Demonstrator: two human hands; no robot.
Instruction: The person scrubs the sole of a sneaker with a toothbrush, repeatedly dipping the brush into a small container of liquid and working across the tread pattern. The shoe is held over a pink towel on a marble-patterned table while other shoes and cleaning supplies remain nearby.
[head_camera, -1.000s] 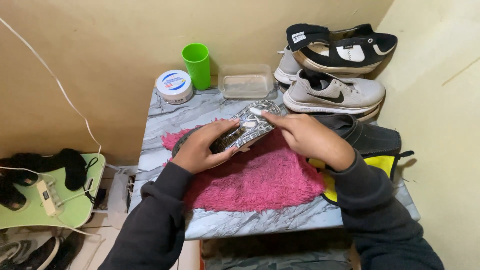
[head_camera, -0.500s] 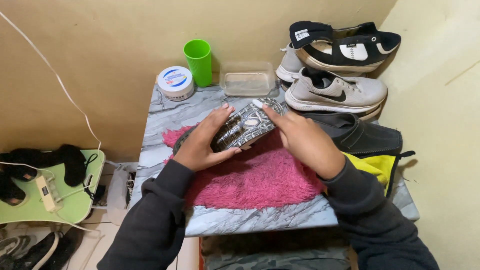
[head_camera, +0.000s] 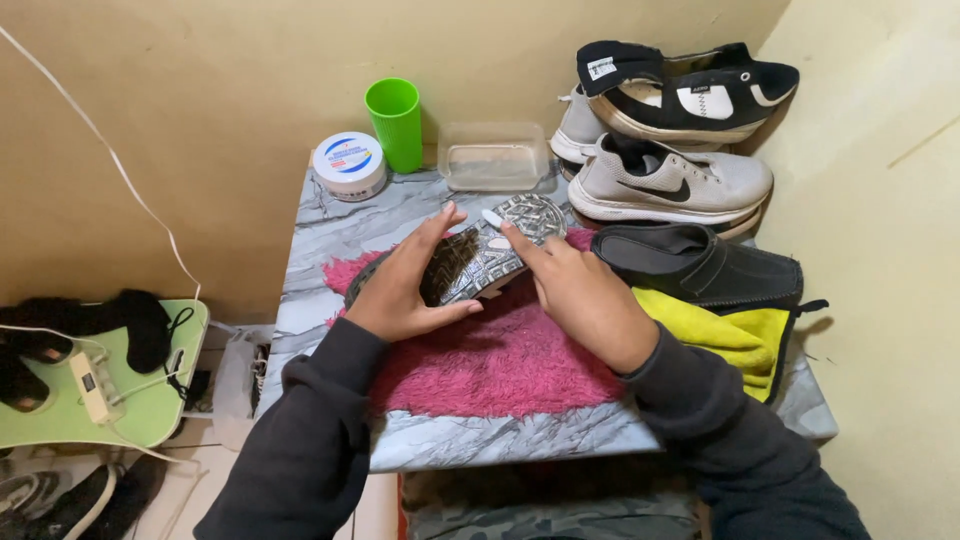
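Note:
A shoe (head_camera: 470, 262) is held upside down over a pink towel (head_camera: 500, 355), its grey patterned sole facing up. My left hand (head_camera: 405, 285) lies flat against the shoe's left side, fingers straight. My right hand (head_camera: 580, 295) presses on the right side of the sole, with the index finger stretched along it. A small white tool (head_camera: 493, 217) shows at that fingertip, resting on the sole's round heel part. How the fingers grip the tool is partly hidden.
The towel lies on a marble-pattern table (head_camera: 330, 230). At the back stand a green cup (head_camera: 395, 120), a white tub (head_camera: 349, 163) and a clear plastic box (head_camera: 493, 155). To the right are a grey sneaker (head_camera: 670, 180), stacked black-and-white shoes (head_camera: 690, 85), a black shoe (head_camera: 700, 265) and a yellow cloth (head_camera: 725, 335). A green board (head_camera: 130, 410) sits low on the left.
The shoe stays over the towel. My left fingers have straightened against its side, and my right index finger has slid forward along the sole.

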